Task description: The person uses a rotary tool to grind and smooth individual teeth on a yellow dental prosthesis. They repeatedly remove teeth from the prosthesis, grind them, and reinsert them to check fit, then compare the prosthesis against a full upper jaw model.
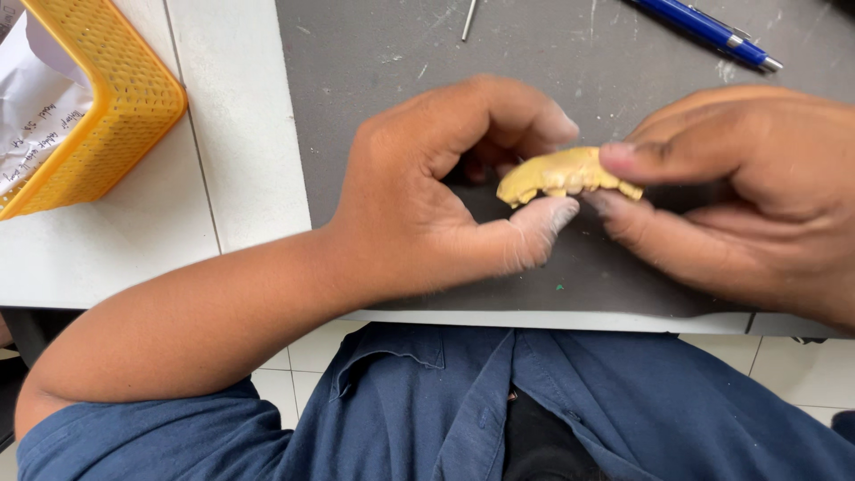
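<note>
Together, both hands pinch a yellow dental cast just above the dark mat on the worktop: left hand at its left end, right hand clamped on its right. Seemingly it is being inspected; turning it calls for a light grip. Its long axis runs left-right, teeth facing downward. A blue pen and yellow basket lie beyond.

left hand curled, right hand pinching
</note>
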